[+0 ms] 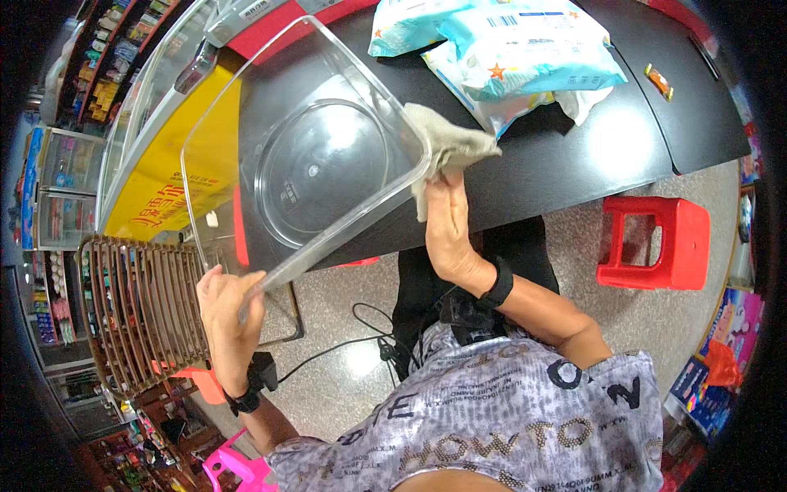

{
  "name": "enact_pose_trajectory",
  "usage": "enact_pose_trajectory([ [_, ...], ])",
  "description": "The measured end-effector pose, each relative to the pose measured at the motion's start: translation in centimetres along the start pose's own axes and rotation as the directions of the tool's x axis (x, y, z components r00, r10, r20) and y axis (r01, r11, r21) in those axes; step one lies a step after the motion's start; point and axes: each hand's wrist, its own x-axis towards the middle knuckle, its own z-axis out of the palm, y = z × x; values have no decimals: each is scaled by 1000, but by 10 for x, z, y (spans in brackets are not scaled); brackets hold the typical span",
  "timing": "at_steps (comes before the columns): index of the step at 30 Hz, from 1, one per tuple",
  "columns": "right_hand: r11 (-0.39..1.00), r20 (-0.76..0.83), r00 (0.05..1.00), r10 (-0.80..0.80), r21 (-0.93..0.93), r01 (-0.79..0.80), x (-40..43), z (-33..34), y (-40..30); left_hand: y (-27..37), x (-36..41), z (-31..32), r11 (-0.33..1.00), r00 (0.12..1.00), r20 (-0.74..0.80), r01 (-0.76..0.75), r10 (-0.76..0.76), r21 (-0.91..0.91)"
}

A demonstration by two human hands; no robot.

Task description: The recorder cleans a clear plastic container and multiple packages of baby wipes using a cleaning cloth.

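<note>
My left hand (230,313) grips the near left corner of a clear plastic box (347,229), its thumb along the rim. The box is tilted above a black table (522,190), and a round ring shows through it. A greyish-beige cloth (452,138) is bunched in my right hand (447,227) and lies against the box's right corner. My right fingertips are partly covered by the cloth. Behind the cloth, white and light-blue plastic packs (522,49) lie in a heap on the table.
A small wrapped snack (659,82) lies on the table's right part. Below it stands a red plastic stool (692,246). A slatted chair (144,313) and a yellow-sided display case (184,166) are at left. A black cable (332,347) hangs near my body.
</note>
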Motion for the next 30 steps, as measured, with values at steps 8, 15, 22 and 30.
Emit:
enact_pose_trajectory([
  [8,996,310,951,-5,-86,34,-48,11,17,58,50,31,984,986,-91,-150,141,-97],
  [15,972,439,895,-78,-165,165,-55,15,23,89,67,68,988,960,-278,0,-44,-155],
  [22,1000,328,944,-22,-8,26,-31,17,14,98,56,62,994,978,-209,-51,29,-100],
  [30,998,192,981,39,-62,-27,31,16,37,94,19,55,976,945,-260,-216,200,-31],
])
